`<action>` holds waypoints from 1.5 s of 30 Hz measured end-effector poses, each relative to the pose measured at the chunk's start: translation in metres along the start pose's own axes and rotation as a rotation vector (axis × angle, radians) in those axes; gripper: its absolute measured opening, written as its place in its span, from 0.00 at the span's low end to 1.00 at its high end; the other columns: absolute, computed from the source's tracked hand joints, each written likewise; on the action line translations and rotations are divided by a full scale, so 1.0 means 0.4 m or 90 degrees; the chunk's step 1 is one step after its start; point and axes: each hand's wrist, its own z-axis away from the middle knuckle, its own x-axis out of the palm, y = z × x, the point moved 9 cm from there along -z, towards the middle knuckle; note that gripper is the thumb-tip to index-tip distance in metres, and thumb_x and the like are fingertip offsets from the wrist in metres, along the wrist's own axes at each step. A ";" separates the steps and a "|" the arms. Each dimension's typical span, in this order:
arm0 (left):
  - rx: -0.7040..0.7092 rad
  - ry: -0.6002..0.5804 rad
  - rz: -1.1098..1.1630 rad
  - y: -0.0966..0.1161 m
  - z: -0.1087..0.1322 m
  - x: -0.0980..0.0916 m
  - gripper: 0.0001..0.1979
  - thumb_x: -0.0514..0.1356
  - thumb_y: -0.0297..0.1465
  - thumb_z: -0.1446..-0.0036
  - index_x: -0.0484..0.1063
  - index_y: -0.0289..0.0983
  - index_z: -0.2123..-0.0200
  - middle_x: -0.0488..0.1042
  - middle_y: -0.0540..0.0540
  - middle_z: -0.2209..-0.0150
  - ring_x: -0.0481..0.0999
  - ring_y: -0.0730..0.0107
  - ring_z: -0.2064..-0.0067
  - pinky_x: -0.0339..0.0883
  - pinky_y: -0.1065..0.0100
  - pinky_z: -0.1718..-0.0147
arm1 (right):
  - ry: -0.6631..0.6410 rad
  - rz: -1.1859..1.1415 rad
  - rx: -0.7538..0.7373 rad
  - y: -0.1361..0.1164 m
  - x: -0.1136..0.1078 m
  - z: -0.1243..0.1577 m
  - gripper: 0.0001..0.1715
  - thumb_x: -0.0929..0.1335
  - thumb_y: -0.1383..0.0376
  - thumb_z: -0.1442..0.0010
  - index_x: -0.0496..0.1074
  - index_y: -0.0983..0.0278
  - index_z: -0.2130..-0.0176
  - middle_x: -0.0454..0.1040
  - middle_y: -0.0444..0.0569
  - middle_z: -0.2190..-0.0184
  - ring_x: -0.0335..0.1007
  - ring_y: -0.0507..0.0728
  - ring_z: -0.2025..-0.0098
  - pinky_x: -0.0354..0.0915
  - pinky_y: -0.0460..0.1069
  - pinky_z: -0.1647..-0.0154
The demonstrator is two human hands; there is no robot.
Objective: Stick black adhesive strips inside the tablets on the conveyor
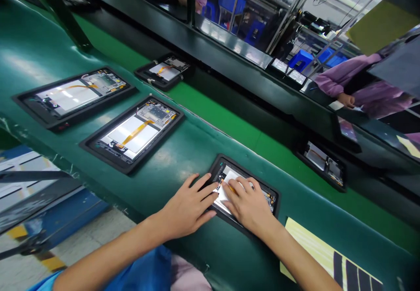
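An opened tablet (226, 168) lies in a black tray (278, 201) on the green table in front of me, its battery and circuit board showing. My left hand (190, 205) rests at the tray's left end, its fingers spread over the tablet's edge. My right hand (251, 203) lies over the middle of the tablet, fingers bent but apart, the tips touching near an orange ribbon cable (232, 189). Part of the cable and battery is hidden under that hand. To the left, two more opened tablets (134, 131) (77, 96) lie in black trays, orange cables across their batteries.
A yellow sheet with black strips (315, 247) lies on the table at right. Beyond the table edge a green conveyor belt (213, 116) carries opened tablets in trays (164, 70) (323, 162). Across it, people in pink sleeves (348, 76) work. A dark post (62, 15) stands at upper left.
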 end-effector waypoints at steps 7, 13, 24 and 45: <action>0.032 -0.005 -0.027 0.012 -0.009 -0.004 0.18 0.57 0.43 0.31 0.75 0.38 0.47 0.74 0.41 0.38 0.69 0.47 0.37 0.56 0.47 0.38 | -0.021 0.024 -0.080 -0.016 -0.013 -0.015 0.26 0.68 0.55 0.28 0.71 0.70 0.40 0.77 0.56 0.52 0.67 0.65 0.46 0.59 0.60 0.43; 0.038 -0.013 -0.024 0.013 -0.006 0.005 0.18 0.57 0.43 0.31 0.74 0.39 0.46 0.73 0.41 0.37 0.69 0.50 0.37 0.53 0.48 0.36 | -0.023 0.023 -0.068 -0.023 -0.003 -0.015 0.27 0.66 0.53 0.27 0.71 0.70 0.40 0.76 0.57 0.51 0.67 0.64 0.46 0.59 0.60 0.43; 0.023 -0.023 0.001 0.012 -0.005 0.008 0.18 0.56 0.42 0.30 0.73 0.40 0.43 0.72 0.41 0.36 0.69 0.49 0.37 0.55 0.46 0.36 | 0.003 -0.076 -0.048 0.023 -0.012 0.000 0.25 0.68 0.55 0.28 0.70 0.64 0.38 0.76 0.56 0.47 0.68 0.62 0.46 0.60 0.58 0.45; 0.024 -0.029 0.012 -0.003 0.006 0.016 0.18 0.55 0.41 0.29 0.72 0.39 0.43 0.72 0.40 0.36 0.68 0.50 0.35 0.52 0.46 0.35 | -0.028 -0.074 -0.074 0.010 -0.012 -0.015 0.22 0.64 0.56 0.26 0.71 0.66 0.40 0.78 0.54 0.48 0.68 0.62 0.47 0.58 0.59 0.43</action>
